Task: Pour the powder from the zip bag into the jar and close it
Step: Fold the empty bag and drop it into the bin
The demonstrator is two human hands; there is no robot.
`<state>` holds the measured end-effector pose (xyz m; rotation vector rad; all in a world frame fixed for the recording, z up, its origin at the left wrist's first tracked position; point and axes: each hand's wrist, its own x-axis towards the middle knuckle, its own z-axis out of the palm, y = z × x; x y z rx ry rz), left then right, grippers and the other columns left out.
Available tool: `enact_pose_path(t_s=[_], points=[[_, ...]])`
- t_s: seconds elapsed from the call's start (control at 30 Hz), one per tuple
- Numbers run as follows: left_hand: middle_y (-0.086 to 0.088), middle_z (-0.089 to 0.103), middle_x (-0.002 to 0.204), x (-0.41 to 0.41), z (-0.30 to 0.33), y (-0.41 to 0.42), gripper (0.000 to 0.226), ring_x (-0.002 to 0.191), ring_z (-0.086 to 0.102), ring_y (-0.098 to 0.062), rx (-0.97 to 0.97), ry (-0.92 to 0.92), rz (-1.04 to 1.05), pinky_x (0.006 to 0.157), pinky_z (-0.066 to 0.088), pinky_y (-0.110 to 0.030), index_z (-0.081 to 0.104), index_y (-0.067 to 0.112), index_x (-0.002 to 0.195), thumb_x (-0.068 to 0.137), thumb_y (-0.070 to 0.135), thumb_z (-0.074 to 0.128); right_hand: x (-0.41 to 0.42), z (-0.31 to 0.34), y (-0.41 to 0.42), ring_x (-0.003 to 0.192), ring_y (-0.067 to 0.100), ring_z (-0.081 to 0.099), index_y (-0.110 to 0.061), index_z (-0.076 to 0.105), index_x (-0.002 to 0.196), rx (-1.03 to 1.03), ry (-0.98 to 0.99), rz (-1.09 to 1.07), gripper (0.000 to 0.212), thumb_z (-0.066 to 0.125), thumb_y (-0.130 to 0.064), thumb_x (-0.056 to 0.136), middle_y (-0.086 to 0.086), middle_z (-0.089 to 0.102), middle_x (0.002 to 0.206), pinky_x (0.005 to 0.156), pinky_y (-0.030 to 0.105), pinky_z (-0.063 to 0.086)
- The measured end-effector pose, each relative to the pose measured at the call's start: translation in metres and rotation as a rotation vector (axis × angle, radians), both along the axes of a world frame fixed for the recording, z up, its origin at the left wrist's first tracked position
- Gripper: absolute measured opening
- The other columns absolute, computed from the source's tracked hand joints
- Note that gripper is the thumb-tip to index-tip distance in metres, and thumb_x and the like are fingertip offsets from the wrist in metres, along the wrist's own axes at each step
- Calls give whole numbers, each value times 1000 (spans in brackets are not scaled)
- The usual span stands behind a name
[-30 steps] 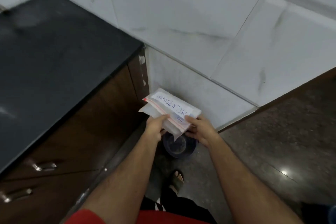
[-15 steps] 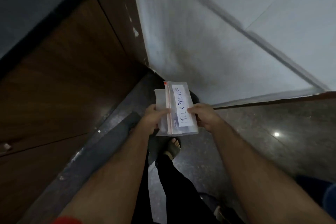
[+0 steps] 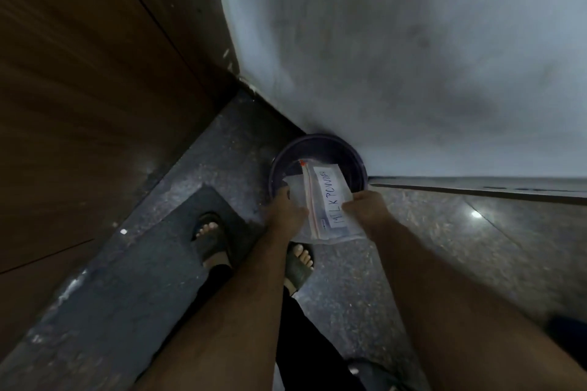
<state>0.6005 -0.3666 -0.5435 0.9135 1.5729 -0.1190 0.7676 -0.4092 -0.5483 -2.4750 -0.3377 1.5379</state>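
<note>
Bag point(image 3: 320, 200) held btwn both hands, label up, above a dark bin point(image 3: 355, 165) on the floor. Left hand point(image 3: 286, 214) pinches its left edge; right hand point(image 3: 365, 208) grips the right edge. Feet in sandals point(image 3: 209, 240) below.

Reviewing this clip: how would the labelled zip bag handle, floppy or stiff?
Probably floppy: the zip bag is thin clear plastic and looks flat, held by the left hand and right hand. Likely light, and possibly slippery.
</note>
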Motion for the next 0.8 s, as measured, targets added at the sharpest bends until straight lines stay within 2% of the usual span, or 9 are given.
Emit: enact_pose_path(t_s=[0.13,0.23,0.37,0.47,0.6,0.8], points=[[-14,45,151,10,-50,0,75,136,46,-32,6,-19,-150,110,41,-44,29,12,153,90,15,69,8,-54,3,97,34,68,3,72,106,-42,-59,129,23,62,3,86,17,71,103,89,44,59],[-17,50,147,17,-81,-1,72,133,50,-32,-5,-56,-204,106,45,-43,37,8,149,87,15,73,14,-90,12,99,34,67,3,71,106,-53,-89,228,21,65,1,86,19,71,105,89,43,58],[-19,48,148,26,-112,-1,63,135,46,-35,-5,-53,-302,108,43,-42,39,5,147,92,18,67,21,-124,29,109,36,64,5,65,121,-77,-101,372,35,68,-4,87,22,68,115,87,37,52],[-21,54,141,29,-122,1,49,131,50,-35,20,-37,-370,106,44,-41,50,0,136,93,19,65,21,-135,40,115,39,61,5,59,131,-70,-120,488,44,68,-6,89,24,65,125,86,37,48],[-16,46,151,25,-118,-2,62,137,45,-32,4,-65,-388,110,40,-39,44,3,147,94,23,68,19,-127,39,120,42,58,0,53,139,-77,-192,622,45,56,-3,94,25,62,130,95,42,49],[-15,57,140,5,-53,-7,48,129,53,-33,50,-80,-370,105,45,-40,54,4,137,93,19,67,2,-62,22,114,38,63,-6,58,135,-43,-249,693,41,51,1,95,22,67,123,98,44,52]])
